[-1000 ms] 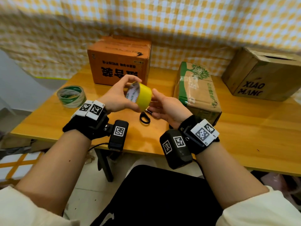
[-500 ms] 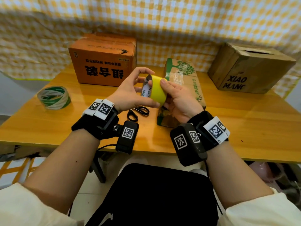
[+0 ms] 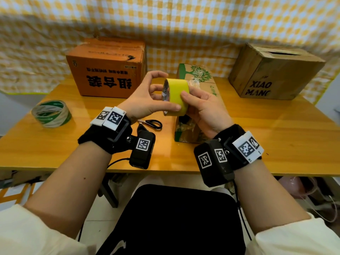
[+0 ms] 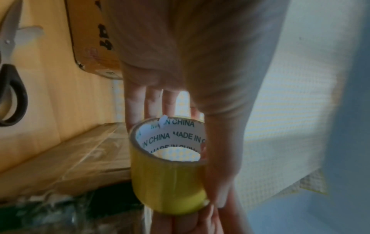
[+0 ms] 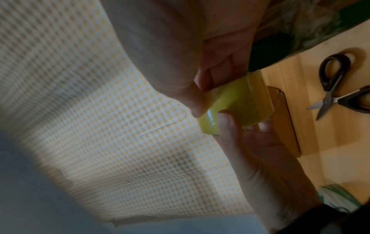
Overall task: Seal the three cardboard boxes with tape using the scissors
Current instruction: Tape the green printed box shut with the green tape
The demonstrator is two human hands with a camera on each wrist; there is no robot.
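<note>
Both hands gripping yellow tape roll (image 3: 176, 97) above green-printed box (image 3: 197, 85), scissors (image 3: 150, 123) on table (image 3: 257, 137)

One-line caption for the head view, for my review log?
Both hands, left hand and right hand, hold a yellow tape roll above the table; scissors and three boxes wait.

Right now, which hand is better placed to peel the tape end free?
Probably the right hand: its thumb lies on the outer yellow face of the tape roll. The left hand grips the roll across its rim, steadying it.
</note>
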